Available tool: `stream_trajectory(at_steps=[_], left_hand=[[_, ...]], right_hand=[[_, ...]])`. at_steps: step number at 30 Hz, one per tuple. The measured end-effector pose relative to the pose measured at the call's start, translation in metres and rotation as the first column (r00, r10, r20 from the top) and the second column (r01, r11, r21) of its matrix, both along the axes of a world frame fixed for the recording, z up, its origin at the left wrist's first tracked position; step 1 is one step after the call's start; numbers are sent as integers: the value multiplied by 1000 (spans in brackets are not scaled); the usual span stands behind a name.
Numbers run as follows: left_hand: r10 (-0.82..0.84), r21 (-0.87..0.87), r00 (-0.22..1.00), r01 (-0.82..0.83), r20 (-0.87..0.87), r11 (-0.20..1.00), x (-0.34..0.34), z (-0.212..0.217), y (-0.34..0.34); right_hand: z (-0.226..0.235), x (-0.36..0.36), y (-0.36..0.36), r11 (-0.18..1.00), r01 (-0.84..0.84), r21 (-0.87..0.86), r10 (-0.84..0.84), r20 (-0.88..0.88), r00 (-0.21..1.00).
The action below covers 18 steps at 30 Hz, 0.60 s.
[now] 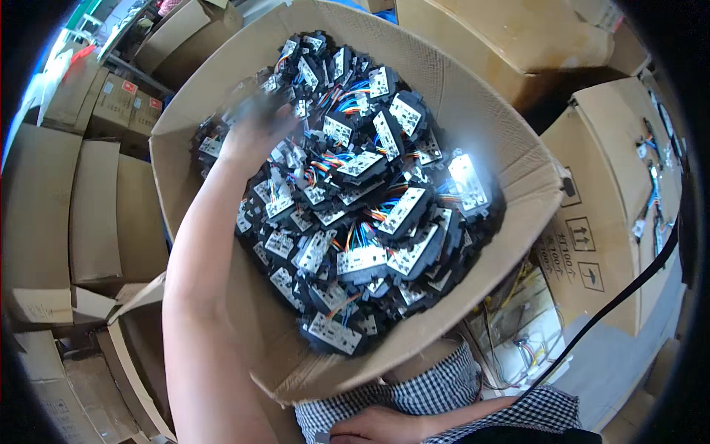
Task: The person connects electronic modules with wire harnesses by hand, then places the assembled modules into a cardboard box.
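A large open cardboard box in front of me holds a heap of black plastic parts with pale, perforated plates and bundles of coloured wires. My left hand reaches over the far left of the heap, its fingers smeared by motion. A dark blurred shape shows at its fingertips; whether it is held, I cannot tell. Low in the picture, my right hand lies by my lap below the near rim of the box. Its fingers are mostly hidden at the lower edge.
Open cardboard boxes line the left side. A big carton stands behind the heap's box. At right, another carton bears small wired parts. A black cable crosses the lower right, near a pale panel with wires.
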<state>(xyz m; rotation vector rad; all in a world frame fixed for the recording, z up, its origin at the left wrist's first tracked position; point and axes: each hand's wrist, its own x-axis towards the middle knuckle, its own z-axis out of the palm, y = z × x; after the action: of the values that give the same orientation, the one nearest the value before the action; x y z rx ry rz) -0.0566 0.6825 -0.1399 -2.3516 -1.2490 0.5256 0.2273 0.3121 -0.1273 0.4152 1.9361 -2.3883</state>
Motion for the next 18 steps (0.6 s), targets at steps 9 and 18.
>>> stream_trajectory(at_steps=[9,18], left_hand=[[48,-288,981,-103,-189,952,32,-16,57],[-40,-83,999,42,21,996,25,-9,25]], right_hand=[[-23,9,1,974,217,-70,-213,62,975],[-18,11,8,658,364,-659,-299,214,930]])
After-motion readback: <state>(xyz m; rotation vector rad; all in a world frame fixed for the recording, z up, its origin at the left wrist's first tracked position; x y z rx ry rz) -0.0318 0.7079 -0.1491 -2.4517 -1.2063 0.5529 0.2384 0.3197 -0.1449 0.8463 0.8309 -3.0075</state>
